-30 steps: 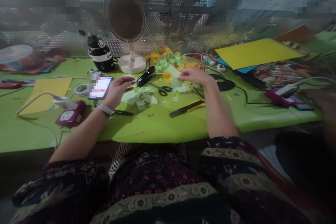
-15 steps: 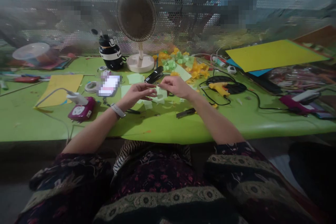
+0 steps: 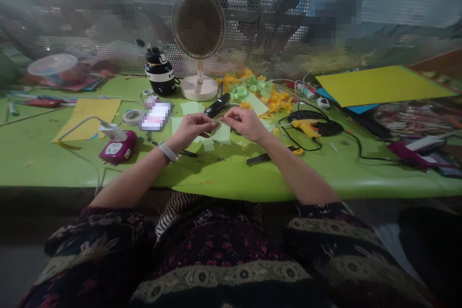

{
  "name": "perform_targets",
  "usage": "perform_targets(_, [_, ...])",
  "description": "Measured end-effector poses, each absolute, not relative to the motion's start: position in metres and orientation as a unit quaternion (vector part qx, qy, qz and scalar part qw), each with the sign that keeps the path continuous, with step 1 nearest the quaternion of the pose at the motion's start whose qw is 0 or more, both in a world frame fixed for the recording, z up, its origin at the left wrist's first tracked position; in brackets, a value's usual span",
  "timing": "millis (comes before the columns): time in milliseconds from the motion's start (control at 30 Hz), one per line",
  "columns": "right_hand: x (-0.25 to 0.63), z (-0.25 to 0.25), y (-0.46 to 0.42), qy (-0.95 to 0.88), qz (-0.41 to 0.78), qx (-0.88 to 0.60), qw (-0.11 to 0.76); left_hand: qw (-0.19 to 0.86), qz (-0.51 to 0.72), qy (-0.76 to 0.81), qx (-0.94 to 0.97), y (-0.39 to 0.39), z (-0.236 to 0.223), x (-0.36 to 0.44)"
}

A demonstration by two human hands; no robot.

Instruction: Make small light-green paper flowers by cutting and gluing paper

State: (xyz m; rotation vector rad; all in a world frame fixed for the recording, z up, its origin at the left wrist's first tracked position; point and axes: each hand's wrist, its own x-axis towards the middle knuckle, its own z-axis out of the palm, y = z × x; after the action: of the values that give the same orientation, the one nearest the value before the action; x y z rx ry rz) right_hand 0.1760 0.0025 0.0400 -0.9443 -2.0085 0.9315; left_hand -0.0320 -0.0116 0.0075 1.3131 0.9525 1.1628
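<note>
My left hand [image 3: 193, 129] and my right hand [image 3: 241, 122] meet above the middle of the table, fingertips close together. Both pinch a small piece of pale green paper [image 3: 217, 121], partly hidden by the fingers. Beneath them lie loose pale green paper squares [image 3: 222, 134]. A black stapler [image 3: 217, 105] rests just behind my hands. Farther back is a heap of orange paper flowers [image 3: 281, 102] and folded green paper pieces [image 3: 245, 87]. Near my right forearm lies a utility knife [image 3: 259, 159] with a yellow end.
A fan [image 3: 199, 87] and a black bottle [image 3: 160, 79] stand at the back. Left are a phone [image 3: 156, 116], a tape roll [image 3: 131, 116] and a purple power socket [image 3: 119, 150]. Right are a yellow glue gun [image 3: 306, 127] with its cable and a yellow sheet [image 3: 382, 85].
The view has shifted slightly, moving the table items rightward in the picture. My fingers have changed position a little around the small paper; both hands remain close together.
</note>
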Motion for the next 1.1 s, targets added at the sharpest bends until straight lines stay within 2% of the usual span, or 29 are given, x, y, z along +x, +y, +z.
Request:
perform_targets(200, [0.179, 0.044, 0.003, -0.773, 0.352, -0.377, 0.369, 0.571, 0.507, 0.405, 0.503, -0.009, 0.010, -0.038])
perform_targets(433, [0.175, 0.035, 0.003, -0.785, 0.360, -0.369, 0.343, 0.622, 0.453, 0.377, 0.515, -0.008, 0.002, -0.032])
perform_targets(600, [0.184, 0.041, 0.004, -0.829, 0.260, -0.335, 0.365, 0.632, 0.483, 0.385, 0.468, -0.004, 0.002, -0.036])
perform_targets(833, [0.187, 0.036, 0.008, -0.895, 0.161, -0.265, 0.320, 0.664, 0.476, 0.363, 0.448, -0.003, -0.001, -0.036])
perform_targets(1100, [0.180, 0.018, 0.018, -0.863, 0.158, -0.227, 0.424, 0.680, 0.457, 0.339, 0.463, -0.012, 0.004, -0.031])
